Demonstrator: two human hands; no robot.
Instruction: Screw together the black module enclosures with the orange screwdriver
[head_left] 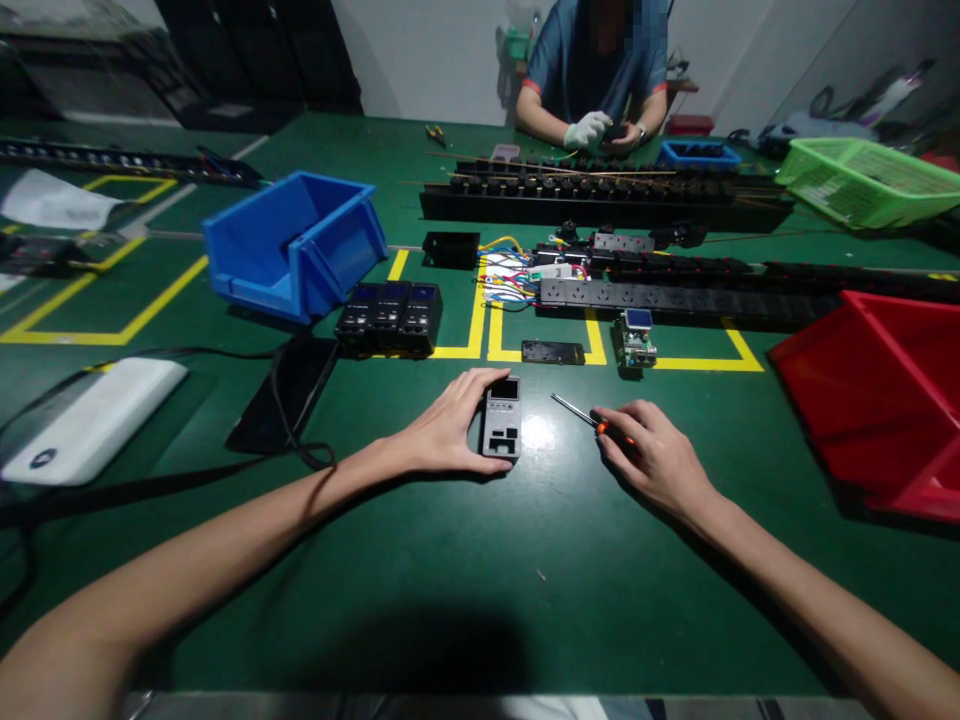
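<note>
My left hand (455, 425) grips a small grey plastic housing (502, 418) by its two ends, thumb at the near end and fingers at the far end. The housing lies on the green table and has a dark window and several cut-outs. To the right, my right hand (651, 450) is closed around a screwdriver (576, 408) with an orange and black handle. Its shaft points up and left, apart from the housing. Beyond them lie a flat black cover (553, 352) and a circuit board (636, 340) with a small screen.
Several black modules (390, 318) stand by a blue bin (296, 250). Left are a white power bank (97, 420), a phone (285, 395) and cables. A red bin (877, 400) bounds the right. Black power strips (675, 295) span the back; a person (600, 90) sits beyond.
</note>
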